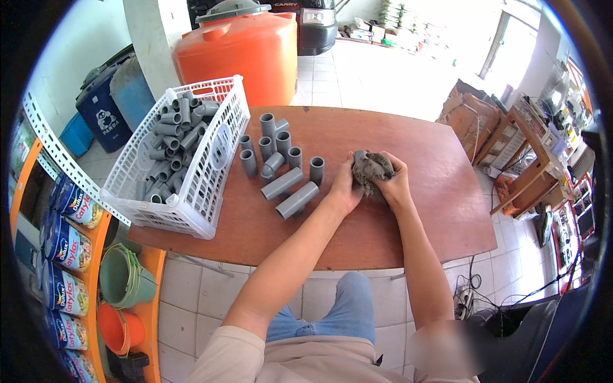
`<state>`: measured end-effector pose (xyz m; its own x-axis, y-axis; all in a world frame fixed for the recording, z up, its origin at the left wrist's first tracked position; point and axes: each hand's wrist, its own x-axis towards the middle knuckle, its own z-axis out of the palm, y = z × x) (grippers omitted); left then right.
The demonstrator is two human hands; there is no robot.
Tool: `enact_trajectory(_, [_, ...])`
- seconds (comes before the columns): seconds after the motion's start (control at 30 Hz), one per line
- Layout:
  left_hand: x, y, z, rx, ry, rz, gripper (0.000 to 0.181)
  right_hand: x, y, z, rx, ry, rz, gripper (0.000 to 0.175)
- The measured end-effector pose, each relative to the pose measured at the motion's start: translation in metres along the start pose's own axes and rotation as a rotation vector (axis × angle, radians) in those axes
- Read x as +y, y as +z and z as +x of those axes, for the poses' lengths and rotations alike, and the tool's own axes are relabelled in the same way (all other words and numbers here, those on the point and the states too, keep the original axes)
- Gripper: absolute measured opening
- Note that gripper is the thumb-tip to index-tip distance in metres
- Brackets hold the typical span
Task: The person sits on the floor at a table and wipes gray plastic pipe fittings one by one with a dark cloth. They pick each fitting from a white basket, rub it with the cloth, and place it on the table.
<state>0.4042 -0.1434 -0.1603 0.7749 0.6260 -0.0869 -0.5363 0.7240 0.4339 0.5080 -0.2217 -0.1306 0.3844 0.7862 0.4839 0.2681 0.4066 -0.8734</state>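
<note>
Over the right half of the brown table, my left hand grips a grey plastic pipe fitting. My right hand presses a grey-brown rag against that fitting, and the cloth hides most of it. To the left of my hands several grey pipe fittings stand upright, the nearest close to my left wrist. Two tee fittings lie with their long tubes sideways, one behind the other. An elbow fitting is among the upright ones.
A white perforated plastic crate full of grey fittings stands on the table's left end. Beyond the table is a large orange tank. Paint cans and buckets are at the left; a wooden frame stands at the right.
</note>
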Motion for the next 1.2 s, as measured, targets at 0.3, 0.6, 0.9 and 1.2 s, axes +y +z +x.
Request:
enact_trajectory(0.3, [-0.007, 0.007, -0.006, -0.003, 0.065, 0.176, 0.041, 0.005, 0.003, 0.003, 0.267, -0.125, -0.130, 0.030])
enact_trajectory(0.6, [-0.008, 0.011, -0.005, -0.104, 0.099, 0.069, 0.030, 0.004, 0.000, 0.003, 0.230, -0.086, -0.043, 0.035])
enact_trajectory(0.9, [0.002, 0.005, -0.003, 0.028, 0.104, 0.010, 0.027, 0.004, 0.004, 0.000, 0.045, -0.061, -0.088, 0.033])
enact_trajectory(1.2, [-0.011, -0.001, 0.005, -0.072, 0.021, 0.066, 0.025, -0.003, 0.002, -0.001, 0.310, -0.171, -0.149, 0.033])
